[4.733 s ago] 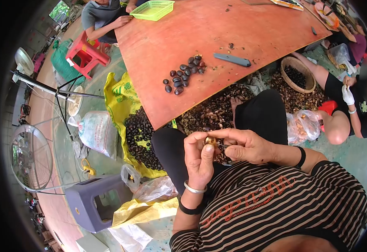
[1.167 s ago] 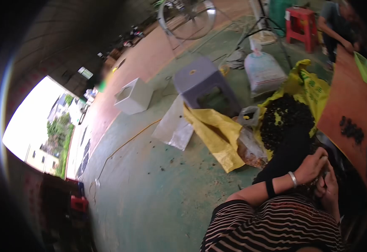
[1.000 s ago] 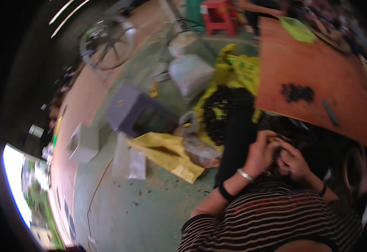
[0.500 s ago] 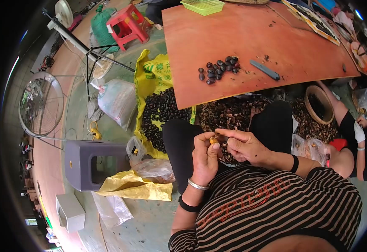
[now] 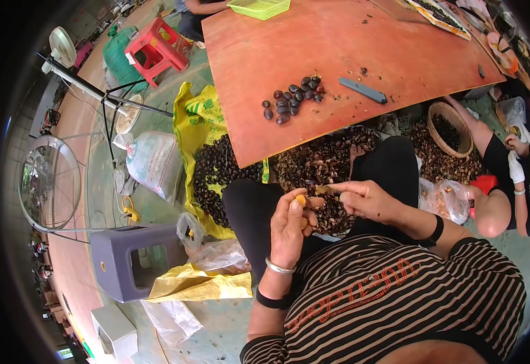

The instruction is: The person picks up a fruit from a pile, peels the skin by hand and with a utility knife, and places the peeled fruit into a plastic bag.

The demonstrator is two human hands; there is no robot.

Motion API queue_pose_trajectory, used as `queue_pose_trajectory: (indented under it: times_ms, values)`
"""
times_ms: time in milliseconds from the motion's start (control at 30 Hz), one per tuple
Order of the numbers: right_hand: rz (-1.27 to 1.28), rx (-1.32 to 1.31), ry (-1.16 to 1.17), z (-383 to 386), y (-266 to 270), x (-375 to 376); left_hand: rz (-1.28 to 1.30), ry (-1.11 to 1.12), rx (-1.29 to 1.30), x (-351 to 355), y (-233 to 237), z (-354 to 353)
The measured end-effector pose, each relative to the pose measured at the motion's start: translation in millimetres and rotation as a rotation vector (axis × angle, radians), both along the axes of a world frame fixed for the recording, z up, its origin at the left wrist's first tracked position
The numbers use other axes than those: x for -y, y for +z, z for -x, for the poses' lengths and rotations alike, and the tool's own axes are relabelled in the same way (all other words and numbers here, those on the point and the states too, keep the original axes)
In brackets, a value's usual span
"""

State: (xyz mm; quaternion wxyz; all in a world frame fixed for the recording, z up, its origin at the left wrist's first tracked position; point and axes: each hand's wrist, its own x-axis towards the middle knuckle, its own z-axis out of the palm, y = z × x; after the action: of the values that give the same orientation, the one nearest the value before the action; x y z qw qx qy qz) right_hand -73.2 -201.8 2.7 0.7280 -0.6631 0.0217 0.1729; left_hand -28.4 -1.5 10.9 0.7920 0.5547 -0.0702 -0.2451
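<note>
My left hand (image 5: 288, 233) is pinched around a small round yellow-orange kernel (image 5: 301, 199), held up over my lap. Another bit of yellow shows lower down among its fingers. Just to the right is my right hand (image 5: 371, 201), its index finger stretched toward the left and the other fingers curled in. A yellowish-brown piece (image 5: 323, 190) is at that index fingertip; I cannot tell what the curled fingers hold. Below both hands lies a heap of brown shell pieces (image 5: 301, 161). On the reddish board (image 5: 246, 67) rests a cluster of dark glossy nuts (image 5: 294, 99).
A grey-handled knife (image 5: 363, 90) lies on the board. Left of my knees is a yellow sack (image 5: 186, 115) with many dark nuts. A grey stool (image 5: 110, 261) stands at the left. A round basket (image 5: 433, 121) and a co-worker's gloved hand (image 5: 515, 167) are at the right.
My hands have moved apart, the right one drawing away from the kernel in the left. The view has shifted, so the board and stools appear farther left.
</note>
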Motion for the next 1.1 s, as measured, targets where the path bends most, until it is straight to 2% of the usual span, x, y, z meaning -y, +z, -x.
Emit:
queue_pose_trajectory:
  times_ms: [67, 167, 267, 400, 567, 633, 667, 733, 800, 833, 867, 933, 1000, 1100]
  values:
    - [-0.019, 0.016, 0.011, 3.0, 8.2, -3.2, -0.037, -0.028, -0.034, 2.6, -4.5, -0.3]
    - [-0.270, -0.113, -0.010, 1.9, 21.6, -14.6, -0.009, 0.013, 0.063, 10.4, -9.7, 2.0]
    - [-0.305, -0.082, 0.036, -0.1, 24.7, -27.4, -0.020, 0.057, 0.104, 13.9, -6.4, 4.0]
    - [-0.215, -0.016, 0.012, -1.0, 21.6, -35.4, -0.030, 0.087, 0.153, 8.4, -8.1, 2.3]
    - [-0.200, -0.058, -0.014, -3.8, 24.7, -41.0, -0.059, 0.105, 0.270, 6.6, -14.7, -2.0]
    - [-0.188, -0.089, -0.025, -5.5, 21.1, -44.2, -0.275, 0.147, 0.481, 4.3, -13.4, -5.2]
    - [-0.143, -0.023, -0.040, -6.5, 12.3, -47.1, -0.270, 0.142, 0.479, 2.7, -13.0, -5.7]
    - [-0.091, 0.042, -0.067, -10.1, -6.2, -45.3, -0.452, 0.164, 0.574, 1.6, -12.0, -6.1]
    - [-0.062, -0.314, -0.349, -19.7, -19.6, -35.7, -0.389, 0.125, 0.750, 7.6, -4.7, 3.4]
    - [-0.130, -0.307, -0.354, -20.7, -19.1, -26.7, -0.357, 0.061, 0.753, 8.3, -5.4, 0.9]
    - [-0.068, -0.331, -0.337, -18.0, -13.3, -18.9, -0.192, 0.024, 0.553, 7.4, -15.7, -3.1]
    - [-0.138, -0.175, -0.289, -11.0, 5.6, -16.7, 0.101, 0.035, 0.193, 3.2, -2.3, -15.9]
    - [-0.176, -0.018, -0.180, -5.1, 26.0, -22.5, 0.163, 0.000, 0.033, -5.6, -4.4, -23.2]
    - [-0.079, 0.116, -0.066, -3.8, 34.6, -35.1, 0.227, -0.006, -0.012, -3.1, -9.6, -23.0]
